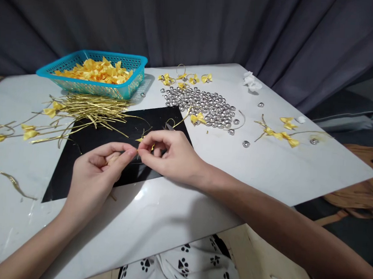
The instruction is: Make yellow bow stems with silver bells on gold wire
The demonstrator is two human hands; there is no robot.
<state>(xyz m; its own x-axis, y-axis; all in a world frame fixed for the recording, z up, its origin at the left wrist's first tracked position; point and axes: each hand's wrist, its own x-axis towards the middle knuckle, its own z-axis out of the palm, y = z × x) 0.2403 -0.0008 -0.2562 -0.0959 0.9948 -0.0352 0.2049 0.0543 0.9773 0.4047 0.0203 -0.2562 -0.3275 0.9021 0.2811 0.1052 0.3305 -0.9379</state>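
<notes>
My left hand [101, 168] is closed in a pinch, thumb against forefinger. Its fingertips meet those of my right hand [166, 153], which is also pinched, above the black mat [93, 163]. A tiny golden bit shows where the fingertips touch, but it is too small to name. Behind my right hand's fingers peeks part of a yellow ribbon bow [140, 139]; whether it is held or lies on the mat I cannot tell. Just beyond that hand, a dark pointed metal tip [169, 126] rests on the mat near a loop of gold cord.
A blue basket [136, 84] full of yellow bows [96, 71] stands at the back left. Gold cords [93, 108] are heaped before it. Silver heart-shaped beads [201, 102] are spread at the back middle. More bows on cords [278, 134] lie at right. White scraps [251, 82] sit behind.
</notes>
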